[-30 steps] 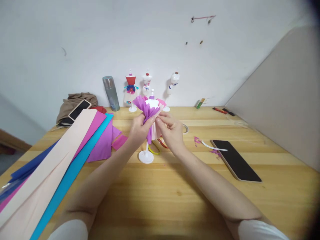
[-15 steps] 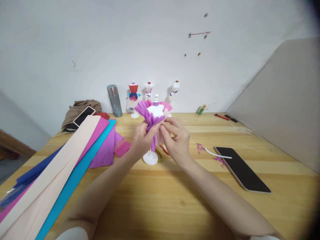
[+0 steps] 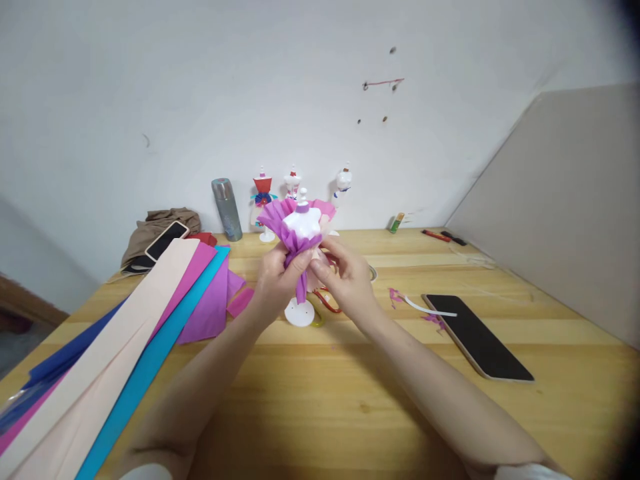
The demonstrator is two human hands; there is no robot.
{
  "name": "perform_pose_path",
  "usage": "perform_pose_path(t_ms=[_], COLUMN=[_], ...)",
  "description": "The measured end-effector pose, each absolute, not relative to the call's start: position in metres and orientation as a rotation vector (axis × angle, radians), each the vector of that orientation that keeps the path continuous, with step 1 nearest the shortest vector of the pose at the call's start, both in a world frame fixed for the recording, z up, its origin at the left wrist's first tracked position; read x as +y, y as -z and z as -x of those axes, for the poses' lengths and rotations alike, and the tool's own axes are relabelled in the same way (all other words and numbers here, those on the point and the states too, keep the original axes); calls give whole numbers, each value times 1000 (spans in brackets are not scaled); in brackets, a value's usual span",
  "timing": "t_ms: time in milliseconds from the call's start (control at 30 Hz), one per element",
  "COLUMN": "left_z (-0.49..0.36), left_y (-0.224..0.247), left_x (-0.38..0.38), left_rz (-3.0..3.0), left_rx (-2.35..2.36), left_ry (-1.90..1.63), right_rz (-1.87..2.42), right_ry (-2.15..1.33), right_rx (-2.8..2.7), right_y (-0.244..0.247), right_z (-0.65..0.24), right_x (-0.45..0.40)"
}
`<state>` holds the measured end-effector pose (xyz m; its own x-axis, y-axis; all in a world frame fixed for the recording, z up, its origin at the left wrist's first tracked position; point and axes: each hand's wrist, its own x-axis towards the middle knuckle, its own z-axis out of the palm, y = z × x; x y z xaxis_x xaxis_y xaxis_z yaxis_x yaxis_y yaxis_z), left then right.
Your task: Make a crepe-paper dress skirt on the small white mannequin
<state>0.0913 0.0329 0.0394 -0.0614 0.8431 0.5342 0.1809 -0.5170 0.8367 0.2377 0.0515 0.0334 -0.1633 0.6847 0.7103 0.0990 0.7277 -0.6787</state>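
A small white mannequin [image 3: 303,223] stands upright on a round white base [image 3: 299,313], a purple band about its neck. Crepe paper [image 3: 295,243] in purple, pink and pale pink is gathered around its body and flares out at the shoulders. My left hand [image 3: 278,275] is closed on the purple paper at the waist, from the left side. From the right, my right hand [image 3: 345,270] pinches the pale pink paper, thumb close to the left thumb. Behind that hand lie red-handled scissors [image 3: 327,303], partly hidden.
Paper strips [image 3: 125,340] in pale pink, magenta and blue slant across the left side. A tablet [image 3: 483,340] with a white strip lies at right. Three dressed mannequins [image 3: 263,193] and a flask [image 3: 227,210] stand by the wall; a phone [image 3: 168,241] rests on brown cloth.
The view has shifted slightly. My right fingers have drawn in closer to the paper at the waist, and more of the red scissors handle shows. Both hands keep hold of the paper.
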Motion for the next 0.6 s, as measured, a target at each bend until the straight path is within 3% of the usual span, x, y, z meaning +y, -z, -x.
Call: perform_pose_path(t_ms=[600], left_z=[-93], left_y=[-28], left_x=[57], left_rz=[-1444], left_rx=[1191], left_ry=[-1501], right_rz=[747], right_ry=[-466], right_rx=[-1823], right_y=[-23], right_z=[-235], right_x=[66])
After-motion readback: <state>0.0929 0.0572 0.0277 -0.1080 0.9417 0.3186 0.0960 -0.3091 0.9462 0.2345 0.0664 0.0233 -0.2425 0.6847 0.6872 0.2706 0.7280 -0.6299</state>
